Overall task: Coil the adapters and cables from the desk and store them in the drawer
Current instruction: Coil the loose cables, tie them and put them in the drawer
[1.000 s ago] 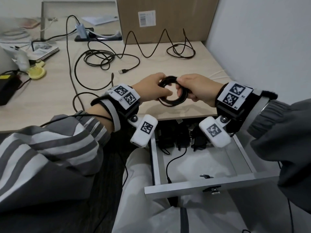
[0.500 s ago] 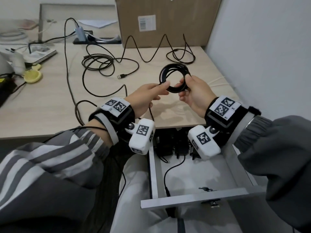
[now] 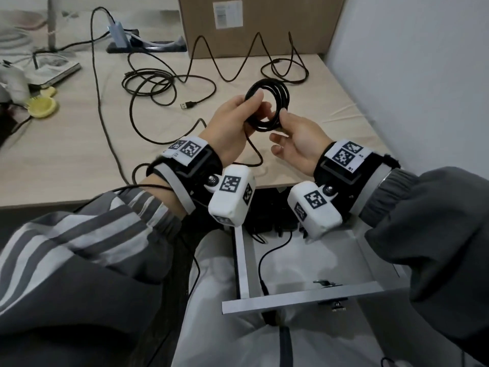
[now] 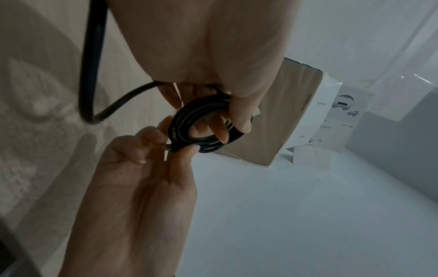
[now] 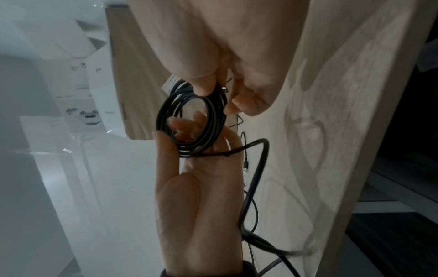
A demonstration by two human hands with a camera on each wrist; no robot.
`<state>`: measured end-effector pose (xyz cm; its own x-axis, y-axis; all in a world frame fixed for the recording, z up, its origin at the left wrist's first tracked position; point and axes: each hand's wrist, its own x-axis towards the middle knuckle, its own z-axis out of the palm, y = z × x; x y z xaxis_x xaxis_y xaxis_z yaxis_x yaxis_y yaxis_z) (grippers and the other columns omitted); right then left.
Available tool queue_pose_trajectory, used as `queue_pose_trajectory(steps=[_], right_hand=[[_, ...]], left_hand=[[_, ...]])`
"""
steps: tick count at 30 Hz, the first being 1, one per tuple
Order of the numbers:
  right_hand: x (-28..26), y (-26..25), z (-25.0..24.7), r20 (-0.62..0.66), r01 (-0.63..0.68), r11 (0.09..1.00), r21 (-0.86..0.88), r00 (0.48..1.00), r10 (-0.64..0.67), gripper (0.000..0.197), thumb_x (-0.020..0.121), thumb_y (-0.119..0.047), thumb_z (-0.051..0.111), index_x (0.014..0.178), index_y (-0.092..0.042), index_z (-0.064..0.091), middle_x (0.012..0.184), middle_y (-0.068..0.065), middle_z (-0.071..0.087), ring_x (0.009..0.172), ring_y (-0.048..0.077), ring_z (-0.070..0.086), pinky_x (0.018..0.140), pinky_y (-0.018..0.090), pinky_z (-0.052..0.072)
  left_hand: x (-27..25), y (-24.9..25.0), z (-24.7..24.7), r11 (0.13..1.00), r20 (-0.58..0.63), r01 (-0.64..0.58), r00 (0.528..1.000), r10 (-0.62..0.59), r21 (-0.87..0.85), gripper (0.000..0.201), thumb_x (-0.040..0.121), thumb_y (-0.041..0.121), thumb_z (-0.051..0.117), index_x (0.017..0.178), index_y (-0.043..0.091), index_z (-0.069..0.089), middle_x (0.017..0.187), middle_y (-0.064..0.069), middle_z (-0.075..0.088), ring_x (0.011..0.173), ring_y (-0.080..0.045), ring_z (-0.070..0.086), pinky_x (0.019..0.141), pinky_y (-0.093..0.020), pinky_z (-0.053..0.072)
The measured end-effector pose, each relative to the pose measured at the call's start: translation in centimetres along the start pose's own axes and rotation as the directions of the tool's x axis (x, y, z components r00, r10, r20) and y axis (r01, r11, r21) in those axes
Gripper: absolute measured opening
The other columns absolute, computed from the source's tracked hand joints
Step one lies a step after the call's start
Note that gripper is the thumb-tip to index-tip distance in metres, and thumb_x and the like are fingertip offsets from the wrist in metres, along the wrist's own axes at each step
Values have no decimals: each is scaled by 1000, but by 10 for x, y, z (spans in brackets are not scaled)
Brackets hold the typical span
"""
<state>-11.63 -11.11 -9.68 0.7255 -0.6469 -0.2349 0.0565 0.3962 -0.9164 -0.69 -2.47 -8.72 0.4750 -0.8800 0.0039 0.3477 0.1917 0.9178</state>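
Head view: black cable coil was held up over the worktop, far of the open drawer. L hand pinched its left arc, prob. to keep loops together.
L wrist: R hand pinched the plug end at coil's near edge.
R wrist: loose tail hung below the grip, w/ coil between both hands

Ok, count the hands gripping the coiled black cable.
2: the left hand pinches the left side of the coiled black cable, fingers through the loop; the right hand pinches its lower right edge.
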Motion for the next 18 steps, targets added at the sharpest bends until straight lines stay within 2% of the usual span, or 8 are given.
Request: queue_pose_trajectory(steps=[3, 6, 9, 10, 12, 14, 17, 18], right_hand=[[0, 4, -6, 33, -71, 994, -86, 997, 74, 27, 103, -29, 38, 92, -16, 59, 92, -1, 58, 67, 10, 44, 49, 19, 34], [0, 11, -12, 77, -29, 942, -334, 995, 58, 25, 102, -31, 41, 99, -14, 60, 96, 1, 60, 65, 9, 52, 49, 20, 33], [-1, 7, -19, 118, 118, 736, -666, 992, -52, 24, 99, -28, 48, 118, -15, 53, 108, 3, 61, 75, 10, 61, 53, 22, 38], [-1, 3, -21, 148, 163, 673, -721, 986, -80, 32, 97, -26, 53, 127, -17, 49, 113, 3, 61, 82, 11, 63, 57, 22, 42], [-2, -8, -24, 230, 239, 630, -739, 968, -98, 53, 91, -19, 63, 138, -20, 39, 121, 2, 58, 89, 7, 63, 67, 19, 46], [-5, -20, -21, 313, 308, 584, -752, 945, -95, 49, 90, -14, 64, 135, -14, 45, 120, 4, 59, 86, 4, 60, 68, 16, 47], [-6, -35, -14, 358, 347, 339, -875, 933, -30, 26, 94, -16, 57, 118, -5, 57, 105, 13, 65, 86, 15, 62, 70, 26, 53], [-7, -38, -13, 358, 340, 295, -893, 934, 4, 24, 94, -15, 56, 115, -3, 59, 100, 13, 66, 86, 19, 65, 71, 30, 56]], left_hand=[[-1, -1, 2, 998, -15, 27, 1000, -26, 53, 29, 103, 30, 40, 81, 13, 45, 53, 7, 45, 61, -12, 51, 70, -24, 47], [1, 0, -3, 980, -108, 52, 994, -32, 191, 35, 104, 35, 35, 77, 13, 44, 46, 11, 34, 48, -8, 38, 56, -21, 37], [0, 0, -8, 932, -91, 31, 996, 2, 361, 35, 103, 35, 38, 76, 14, 45, 49, 11, 36, 48, -8, 35, 55, -21, 34], [-1, 1, -9, 922, -79, 35, 997, -4, 386, 34, 103, 34, 39, 76, 14, 45, 51, 10, 36, 48, -8, 34, 54, -20, 34], [-2, 0, -12, 910, -35, 55, 998, -44, 411, 33, 103, 32, 41, 77, 13, 46, 57, 7, 35, 48, -7, 31, 52, -19, 33], [-4, -1, -14, 871, 23, 65, 996, -87, 487, 32, 103, 31, 42, 78, 12, 48, 61, 4, 34, 50, -8, 30, 52, -19, 32], [-8, -4, -12, 799, 82, 31, 992, -101, 600, 31, 102, 29, 44, 77, 12, 51, 58, 7, 39, 50, -6, 33, 53, -19, 33], [-10, -4, -10, 785, 85, 28, 991, -102, 618, 31, 102, 28, 44, 76, 12, 52, 56, 8, 40, 49, -5, 34, 53, -19, 33]])
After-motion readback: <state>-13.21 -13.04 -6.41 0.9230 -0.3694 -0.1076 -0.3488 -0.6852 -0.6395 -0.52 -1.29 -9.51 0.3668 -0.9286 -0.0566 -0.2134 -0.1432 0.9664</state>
